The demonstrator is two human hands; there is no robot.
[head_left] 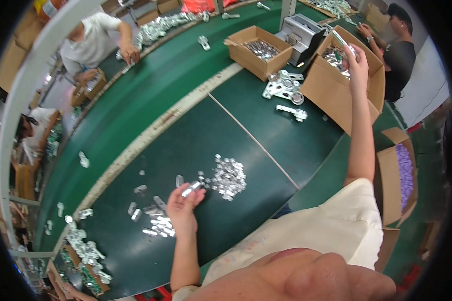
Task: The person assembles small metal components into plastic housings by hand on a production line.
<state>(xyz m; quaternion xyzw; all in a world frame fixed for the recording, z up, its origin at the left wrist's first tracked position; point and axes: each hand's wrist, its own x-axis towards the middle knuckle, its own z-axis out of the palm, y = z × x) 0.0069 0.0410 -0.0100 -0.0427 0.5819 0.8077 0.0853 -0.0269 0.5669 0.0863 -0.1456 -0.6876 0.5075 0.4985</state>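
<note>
My left hand (182, 209) is raised over the green table (196, 130), its fingers closed on a small shiny metal piece (190, 188). Beside it on the right lies a heap of small silvery parts (229, 178). Several short metal strips (161, 227) are scattered to its left. At the upper right, my right hand (356, 64) reaches over an open cardboard box (322, 90) that holds shiny metal parts (333, 56). A slim, pale metal strip (339, 38) sticks out from its pinched fingers; its exact kind is unclear.
A second cardboard box (268, 69) of metal parts stands beside a grey machine (302, 35). Flat metal assemblies (284, 88) lie nearby. Beyond a pale rail (171, 113) runs a green belt (135, 95) with loose parts. Co-workers sit across it. A box of purple pieces (404, 175) stands right.
</note>
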